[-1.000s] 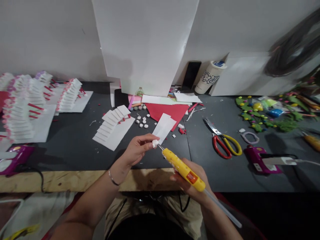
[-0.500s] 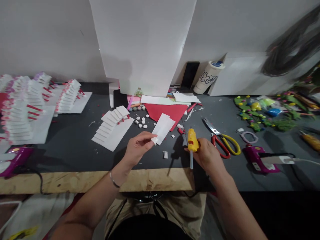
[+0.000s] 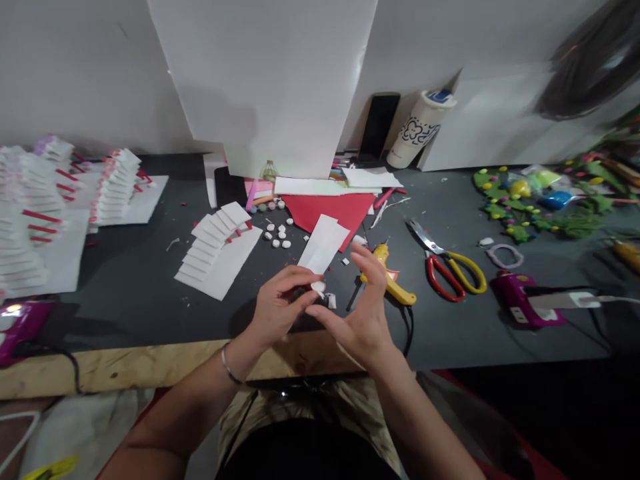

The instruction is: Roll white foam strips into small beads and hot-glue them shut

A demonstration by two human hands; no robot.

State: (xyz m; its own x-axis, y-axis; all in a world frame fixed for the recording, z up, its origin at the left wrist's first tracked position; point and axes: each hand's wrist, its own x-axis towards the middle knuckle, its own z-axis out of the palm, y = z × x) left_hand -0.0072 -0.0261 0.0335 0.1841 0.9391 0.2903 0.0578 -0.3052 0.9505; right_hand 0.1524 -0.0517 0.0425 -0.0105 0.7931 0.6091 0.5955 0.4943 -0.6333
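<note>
My left hand pinches a small white round piece between thumb and fingertips. Facing it, my right hand is empty, its thumb and fingers spread apart close to the piece. Just beyond my right hand, a yellow hot glue gun lies on the dark table, partly covered by my fingers. White card strips lie behind my left hand, overlapping a red sheet. To the left stands a small staircase of white card with red posts on a white base, near several small white pieces.
Scissors with red and yellow handles lie to the right, near a purple power adapter. Finished-looking white stair models fill the left side. A patterned tumbler and a phone lean at the back wall.
The glue gun has left my right hand and now lies on the table. My right hand has moved left, opening beside the white piece, which my left hand has turned and lowered slightly.
</note>
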